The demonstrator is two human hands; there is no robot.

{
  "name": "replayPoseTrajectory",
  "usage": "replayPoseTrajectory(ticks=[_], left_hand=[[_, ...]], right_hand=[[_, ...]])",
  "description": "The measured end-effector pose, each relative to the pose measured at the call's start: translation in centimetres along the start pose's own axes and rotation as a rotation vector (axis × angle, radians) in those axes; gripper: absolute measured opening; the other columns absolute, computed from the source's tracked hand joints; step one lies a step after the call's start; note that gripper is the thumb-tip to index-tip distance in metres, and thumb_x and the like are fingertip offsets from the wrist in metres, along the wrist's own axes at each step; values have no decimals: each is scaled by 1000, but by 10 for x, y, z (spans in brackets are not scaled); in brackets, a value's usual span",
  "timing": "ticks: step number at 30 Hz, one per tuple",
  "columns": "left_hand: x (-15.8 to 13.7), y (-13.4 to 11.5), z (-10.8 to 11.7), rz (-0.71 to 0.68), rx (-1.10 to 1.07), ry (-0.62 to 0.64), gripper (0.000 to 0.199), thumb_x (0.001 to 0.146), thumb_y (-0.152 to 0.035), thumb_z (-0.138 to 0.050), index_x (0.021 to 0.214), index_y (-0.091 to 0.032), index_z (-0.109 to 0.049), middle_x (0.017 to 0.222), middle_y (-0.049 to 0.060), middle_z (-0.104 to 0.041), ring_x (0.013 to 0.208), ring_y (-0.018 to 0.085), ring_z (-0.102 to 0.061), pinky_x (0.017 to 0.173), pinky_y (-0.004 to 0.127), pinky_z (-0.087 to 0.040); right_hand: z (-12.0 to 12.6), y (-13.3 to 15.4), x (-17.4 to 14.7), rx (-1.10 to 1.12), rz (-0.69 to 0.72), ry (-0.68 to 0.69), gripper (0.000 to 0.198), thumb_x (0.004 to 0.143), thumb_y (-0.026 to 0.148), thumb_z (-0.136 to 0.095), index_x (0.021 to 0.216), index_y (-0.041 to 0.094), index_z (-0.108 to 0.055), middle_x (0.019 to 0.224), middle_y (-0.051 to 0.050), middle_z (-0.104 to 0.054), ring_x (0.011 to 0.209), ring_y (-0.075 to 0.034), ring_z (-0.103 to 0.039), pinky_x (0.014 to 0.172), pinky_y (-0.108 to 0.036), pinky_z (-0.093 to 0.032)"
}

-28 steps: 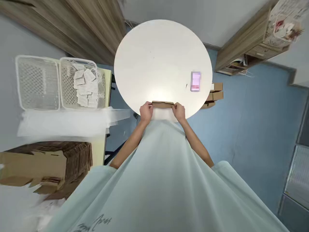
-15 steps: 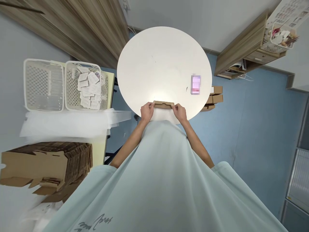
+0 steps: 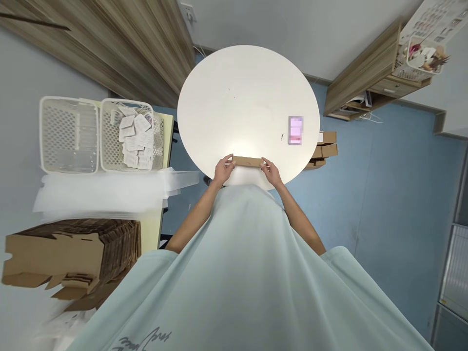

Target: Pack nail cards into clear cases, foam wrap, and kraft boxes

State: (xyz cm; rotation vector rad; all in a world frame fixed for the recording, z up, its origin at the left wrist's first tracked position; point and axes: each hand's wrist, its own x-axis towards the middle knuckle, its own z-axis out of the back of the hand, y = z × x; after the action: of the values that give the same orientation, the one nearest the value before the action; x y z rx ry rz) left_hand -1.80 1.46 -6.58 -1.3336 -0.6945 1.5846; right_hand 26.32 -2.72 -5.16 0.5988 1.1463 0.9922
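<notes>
Well, the box [image 3: 247, 161] is slim — brown cardboard.

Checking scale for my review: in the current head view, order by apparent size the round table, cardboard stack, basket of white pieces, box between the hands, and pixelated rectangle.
1. Round table
2. Cardboard stack
3. Basket of white pieces
4. Box and pixelated rectangle: too alike to rank; the box wider, the rectangle taller.

Box [image 3: 247, 161] matt cardbd; tabletop [image 3: 248, 107] smooth w/ sl. gloss; shirt [image 3: 248, 268] cloth
</notes>
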Motion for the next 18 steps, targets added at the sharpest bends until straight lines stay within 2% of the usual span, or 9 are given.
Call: replayPoseTrajectory(ticks=[4, 13, 18], left_hand=[[7, 3, 5, 19, 8, 54, 50, 94, -47, -82, 139, -25, -79, 118, 11, -79, 86, 22, -77, 88, 40, -65], [9, -13, 4, 29, 169, -31, 38, 95, -32, -79, 132, -23, -84, 120, 10, -80, 88, 23, -76, 102, 43, -62], [-3, -19, 2, 70, 184, -46, 38, 96, -31, -80, 134, -24, -82, 123, 10, -83, 95, 26, -78, 103, 45, -63]], right_hand=[[1, -3, 5, 0, 5, -4, 70, 101, 66, -70, 155, 23, -75, 122, -11, -81, 114, -28, -76, 115, -47, -61], [-4, 4, 6, 12, -27, -35, 69, 102, 62, -69, 153, 16, -75, 126, -14, -85, 117, -28, -78, 115, -46, -61], [-8, 12, -5, -25, -66, -84, 54, 102, 52, -71, 142, 18, -80, 131, -16, -86, 120, -32, -80, 116, -50, -61]])
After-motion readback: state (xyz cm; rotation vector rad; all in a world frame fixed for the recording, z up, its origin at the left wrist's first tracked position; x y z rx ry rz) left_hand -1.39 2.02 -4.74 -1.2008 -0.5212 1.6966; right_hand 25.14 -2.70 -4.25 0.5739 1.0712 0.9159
